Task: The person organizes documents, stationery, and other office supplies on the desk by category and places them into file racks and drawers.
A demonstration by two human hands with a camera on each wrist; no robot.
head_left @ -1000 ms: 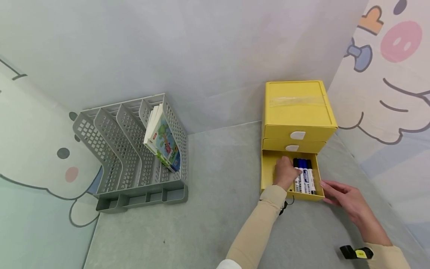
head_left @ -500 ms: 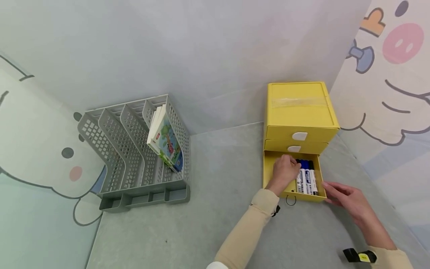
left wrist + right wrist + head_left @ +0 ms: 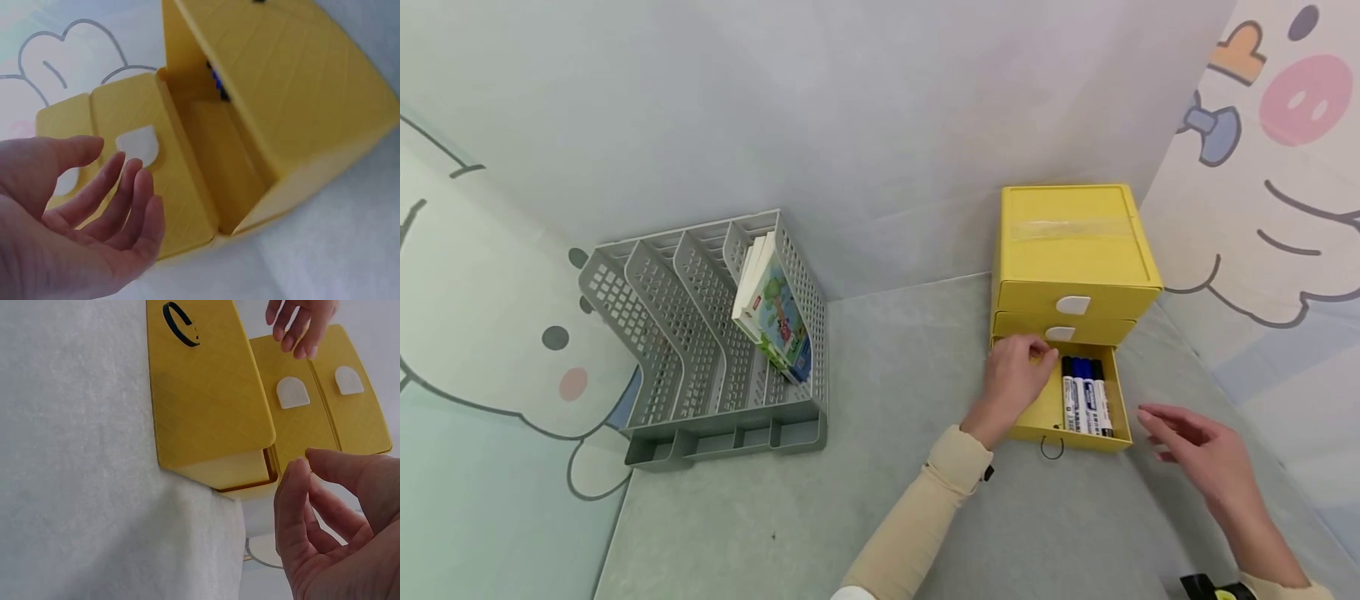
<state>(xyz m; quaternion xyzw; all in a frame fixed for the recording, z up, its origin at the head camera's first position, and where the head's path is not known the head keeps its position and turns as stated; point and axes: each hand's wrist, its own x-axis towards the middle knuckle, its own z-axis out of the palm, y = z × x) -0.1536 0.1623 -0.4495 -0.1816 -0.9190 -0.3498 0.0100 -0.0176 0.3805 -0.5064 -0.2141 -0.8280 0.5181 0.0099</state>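
Note:
The bottom drawer (image 3: 1045, 410) of a yellow drawer box (image 3: 1075, 237) is pulled out, and several markers (image 3: 1086, 396) with black and blue caps lie side by side along its right part. Above the drawer's left side hovers my left hand (image 3: 1011, 379), its fingers loosely bent and holding nothing. In the left wrist view these fingers (image 3: 134, 194) stand in front of the upper drawers' white tabs (image 3: 139, 145). My right hand (image 3: 1206, 454) is just right of the drawer, apart from it, thumb and fingers loosely bent with nothing between them.
On the left stands a grey perforated file rack (image 3: 700, 333) with several books (image 3: 775, 304) in its right slot. A dark loop (image 3: 1052, 447) hangs on the drawer's front. Walls with cartoon prints rise behind and at the sides of the grey table (image 3: 760, 517).
My left hand has lifted off the markers and shifted left. My right hand has let go of the drawer's right side and moved a little away. The markers stay in the drawer.

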